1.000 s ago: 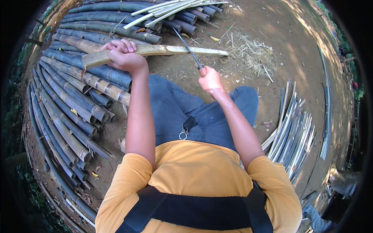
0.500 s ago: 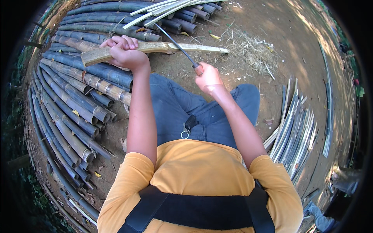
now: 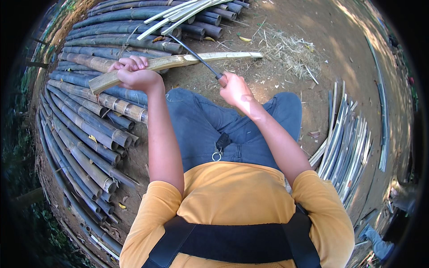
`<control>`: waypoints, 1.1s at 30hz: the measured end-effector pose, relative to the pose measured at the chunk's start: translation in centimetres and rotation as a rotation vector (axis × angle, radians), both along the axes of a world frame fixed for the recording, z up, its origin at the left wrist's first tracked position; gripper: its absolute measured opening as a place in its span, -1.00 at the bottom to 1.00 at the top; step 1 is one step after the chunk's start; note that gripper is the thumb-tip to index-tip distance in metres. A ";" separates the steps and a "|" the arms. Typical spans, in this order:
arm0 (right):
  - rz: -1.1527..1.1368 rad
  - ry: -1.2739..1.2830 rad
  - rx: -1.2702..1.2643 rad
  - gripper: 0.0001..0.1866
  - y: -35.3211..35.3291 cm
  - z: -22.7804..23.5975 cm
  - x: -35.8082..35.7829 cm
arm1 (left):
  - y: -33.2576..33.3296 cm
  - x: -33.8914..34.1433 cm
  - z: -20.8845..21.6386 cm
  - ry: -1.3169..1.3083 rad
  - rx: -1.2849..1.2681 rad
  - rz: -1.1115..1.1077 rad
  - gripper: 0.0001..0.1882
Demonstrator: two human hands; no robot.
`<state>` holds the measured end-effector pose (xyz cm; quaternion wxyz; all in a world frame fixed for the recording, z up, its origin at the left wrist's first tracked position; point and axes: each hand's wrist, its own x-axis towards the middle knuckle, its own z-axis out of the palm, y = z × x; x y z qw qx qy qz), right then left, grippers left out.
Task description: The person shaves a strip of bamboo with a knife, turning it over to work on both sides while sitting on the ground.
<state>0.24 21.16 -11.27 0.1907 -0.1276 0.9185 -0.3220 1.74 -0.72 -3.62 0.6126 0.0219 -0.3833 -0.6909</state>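
Gripped in my left hand (image 3: 136, 73) is a long split piece of pale bamboo (image 3: 167, 62), its thick end jutting out past my wrist and its thinner end reaching right. My right hand (image 3: 236, 90) is closed around the brown handle of a knife (image 3: 196, 55) with a long, narrow dark blade. The blade slants up and left across the bamboo, seemingly against its narrowed middle; exact contact is hard to tell. Both forearms are raised over my lap.
Dark bamboo poles (image 3: 96, 120) fan out at my left and ahead, with pale split strips (image 3: 178, 15) on top. Fine shavings (image 3: 292, 56) lie on the dirt ahead. More thin strips (image 3: 342, 149) are bundled at my right, and long strips (image 3: 383, 120) lie beyond.
The bamboo and my left hand have shifted slightly left and down. My right hand has moved a little left, bringing the blade slightly nearer my left hand. The whole view has also shifted slightly.
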 end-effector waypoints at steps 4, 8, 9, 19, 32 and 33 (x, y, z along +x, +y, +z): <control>-0.059 -0.021 -0.010 -0.84 1.2 -3.6 -1.7 | -0.4 0.3 0.3 -0.003 -0.003 -0.024 -0.92; -0.362 0.049 0.147 -0.73 7.3 -11.6 -7.7 | -0.5 -0.7 -1.5 0.008 0.038 -0.047 -0.91; -0.357 0.032 0.143 -0.74 8.0 -11.9 -8.7 | -0.5 -0.6 -1.5 0.015 0.009 -0.075 -0.93; -0.075 0.000 -0.102 -0.78 2.8 -6.8 -2.9 | -2.4 -0.7 -0.2 -0.011 0.019 -0.028 -0.92; 0.000 0.003 -0.037 -0.83 3.8 -6.4 -4.6 | -2.5 -1.2 0.3 -0.064 0.028 0.030 -0.95; -0.112 -0.047 -0.008 -0.82 5.0 -8.4 -6.0 | -2.3 -1.3 0.3 -0.071 0.028 0.026 -0.95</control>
